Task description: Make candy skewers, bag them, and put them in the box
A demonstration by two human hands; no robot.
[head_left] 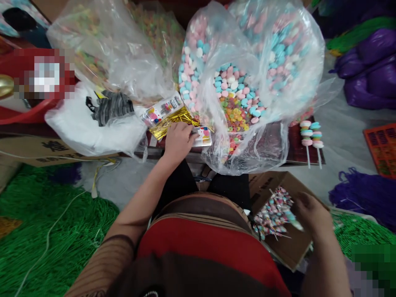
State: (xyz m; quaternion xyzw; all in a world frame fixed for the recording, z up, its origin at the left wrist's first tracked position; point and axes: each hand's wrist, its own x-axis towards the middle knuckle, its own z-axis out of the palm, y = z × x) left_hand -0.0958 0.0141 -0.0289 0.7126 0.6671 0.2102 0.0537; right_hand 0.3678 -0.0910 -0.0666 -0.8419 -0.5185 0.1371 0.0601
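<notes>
My left hand (178, 139) is at the table's front edge, over gold twist ties (176, 122) and against a small stack of printed bags (204, 136). Its fingers are curled together; what lies under them is hidden. Another printed bag (163, 108) lies just behind the ties. Down at my right, my right hand (311, 212) is smeared by motion, above an open cardboard box (291, 247). Many wrapped candy skewers (275, 212) lie in that box. Two unwrapped candy skewers (312, 134) rest on the table's right corner.
Large clear bags of pink, blue and white candies (229, 78) and of ring candies (93, 53) fill the table's back. A white plastic bag (93, 132) carries a grey striped bundle (113, 108). A red basin (34, 109) stands left. Green strands (62, 231) cover the floor.
</notes>
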